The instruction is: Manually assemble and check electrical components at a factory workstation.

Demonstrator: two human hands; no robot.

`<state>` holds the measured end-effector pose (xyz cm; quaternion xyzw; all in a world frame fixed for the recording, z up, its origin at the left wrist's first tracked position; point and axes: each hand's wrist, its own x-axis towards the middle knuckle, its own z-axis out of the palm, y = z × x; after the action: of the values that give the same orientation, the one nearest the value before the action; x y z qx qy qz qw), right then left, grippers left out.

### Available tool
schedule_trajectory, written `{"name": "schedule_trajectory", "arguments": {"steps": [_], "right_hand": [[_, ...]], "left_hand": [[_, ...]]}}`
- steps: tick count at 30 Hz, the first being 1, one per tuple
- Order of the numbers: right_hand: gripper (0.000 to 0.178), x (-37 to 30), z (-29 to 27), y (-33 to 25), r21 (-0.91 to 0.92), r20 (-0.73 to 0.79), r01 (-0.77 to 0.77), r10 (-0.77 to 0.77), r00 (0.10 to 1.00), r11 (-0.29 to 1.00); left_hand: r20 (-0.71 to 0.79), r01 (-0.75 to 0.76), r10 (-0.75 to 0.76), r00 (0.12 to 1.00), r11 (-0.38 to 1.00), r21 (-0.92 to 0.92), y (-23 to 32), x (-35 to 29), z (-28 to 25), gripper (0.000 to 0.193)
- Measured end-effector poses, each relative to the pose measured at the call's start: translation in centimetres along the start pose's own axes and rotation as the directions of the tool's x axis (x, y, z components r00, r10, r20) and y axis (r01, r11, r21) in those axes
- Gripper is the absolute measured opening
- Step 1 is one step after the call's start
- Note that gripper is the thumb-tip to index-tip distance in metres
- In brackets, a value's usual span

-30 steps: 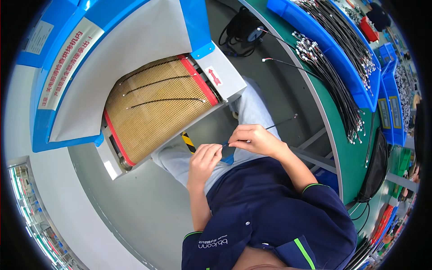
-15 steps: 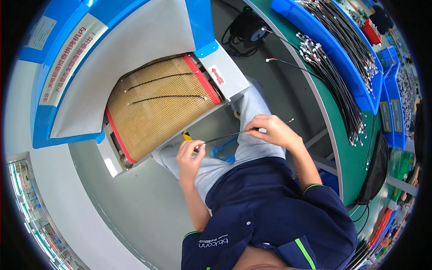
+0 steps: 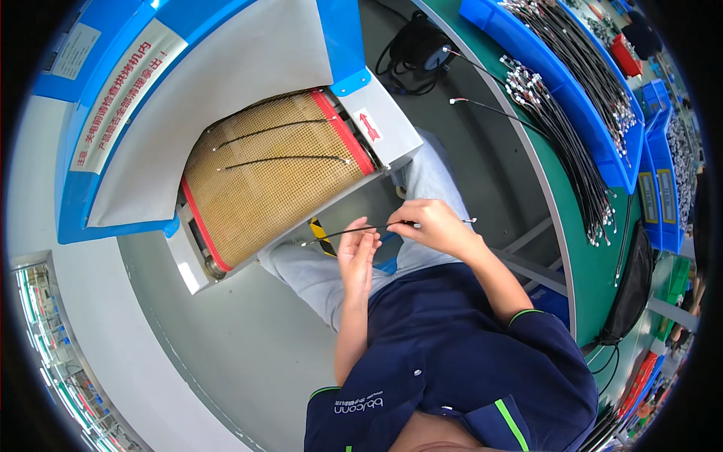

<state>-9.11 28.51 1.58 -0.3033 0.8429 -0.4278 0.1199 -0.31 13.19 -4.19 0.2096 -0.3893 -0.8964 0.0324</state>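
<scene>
A thin black cable [image 3: 331, 235] with small white connectors at its ends is stretched across in front of my body. My right hand [image 3: 433, 226] pinches it toward its right end, and the tip sticks out past the fingers. Close beside it, my left hand [image 3: 358, 260] has its fingers and thumb around the cable's middle, so the left end extends free. Both hands are over my lap, nearer to me than the mesh conveyor belt [image 3: 263, 184]. On that belt lie two similar cables, a front cable [image 3: 282, 159] and a cable behind it [image 3: 275, 132], plus dark strands at the hood's edge.
A blue and white machine hood [image 3: 218, 64] arches over the belt. To the right, a green table [image 3: 561, 226] carries a bundle of black cables [image 3: 561, 143] and a blue bin [image 3: 625, 169] of more cables. A black pouch [image 3: 629, 294] rests at the table's edge.
My left hand has slid right along the cable toward my right hand, uncovering the left end. My right hand has shifted slightly left.
</scene>
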Motion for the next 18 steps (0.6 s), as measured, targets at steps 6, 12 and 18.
{"name": "schedule_trajectory", "arguments": {"steps": [6, 12, 18], "right_hand": [[0.012, -0.3, -1.7, 0.7, -0.045, 0.066, 0.012, -0.009, 0.998, 0.999], [0.011, -0.9, -3.3, 0.9, 0.087, -0.047, -0.04, 0.044, 0.998, 0.995], [0.013, -0.8, -3.1, 1.2, -0.094, -0.183, 0.193, -0.208, 0.961, 0.977]], "left_hand": [[-0.163, -0.145, 0.139, 0.977, 0.989, -0.022, 0.0, 0.4, -2.2, 0.013], [-0.235, -0.207, 0.196, 0.952, 0.978, -0.022, 0.8, 0.7, -3.6, 0.015], [-0.251, -0.213, 0.201, 0.947, 0.977, -0.021, 1.3, 0.6, -3.6, 0.015]]}}
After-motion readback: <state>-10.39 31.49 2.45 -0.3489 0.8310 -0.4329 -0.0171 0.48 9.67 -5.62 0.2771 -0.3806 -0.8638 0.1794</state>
